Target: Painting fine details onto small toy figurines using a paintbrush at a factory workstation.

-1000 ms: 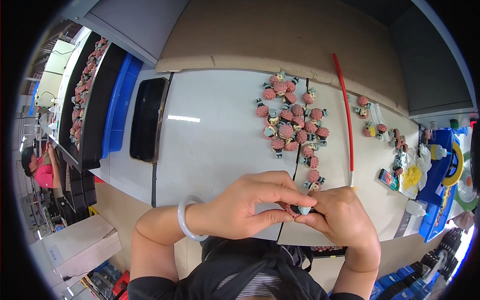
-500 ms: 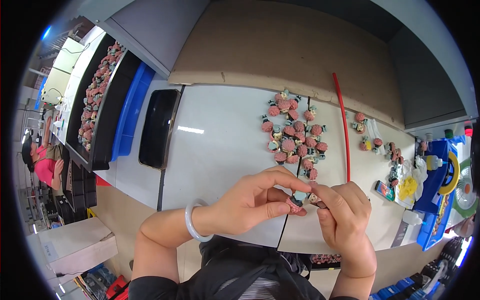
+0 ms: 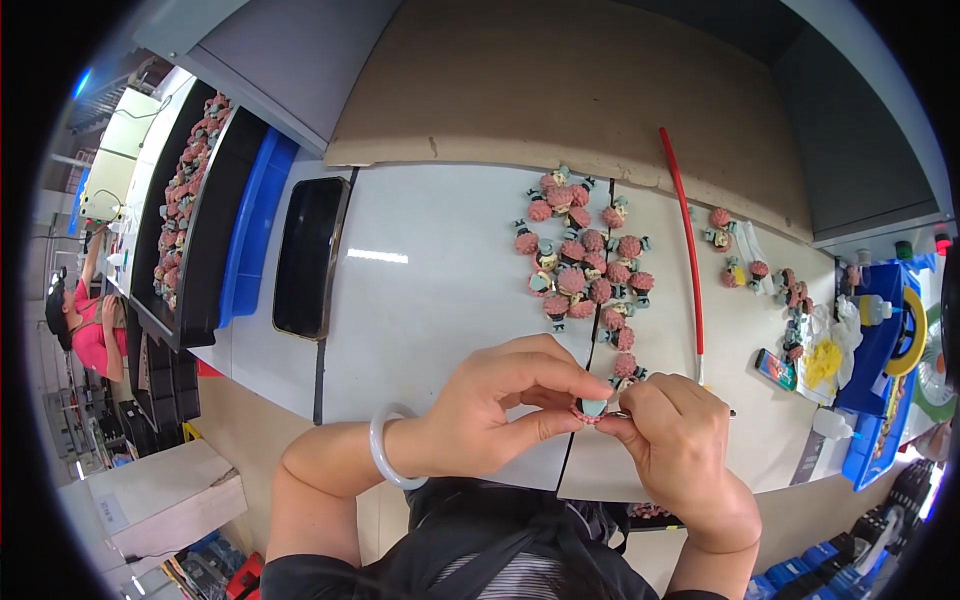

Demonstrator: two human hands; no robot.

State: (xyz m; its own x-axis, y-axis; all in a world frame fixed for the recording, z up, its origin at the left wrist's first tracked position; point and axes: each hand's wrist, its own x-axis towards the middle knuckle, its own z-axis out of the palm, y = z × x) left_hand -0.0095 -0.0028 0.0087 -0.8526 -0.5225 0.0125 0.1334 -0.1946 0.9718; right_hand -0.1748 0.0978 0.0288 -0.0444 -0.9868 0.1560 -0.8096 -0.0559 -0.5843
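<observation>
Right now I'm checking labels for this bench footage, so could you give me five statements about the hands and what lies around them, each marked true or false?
1. The left hand holds a small figurine. True.
2. A pale bangle circles the right wrist. False: the bangle is on the left wrist.
3. Pink-topped figurines lie grouped on the bench beyond the hands. True.
4. The black smartphone lies to the right of the red-handled brush. False: the smartphone lies well to the left of the brush.
5. The right hand rests flat on the bench. False: the right hand is curled, apparently around a thin dark tool, close to the held figurine.
</observation>
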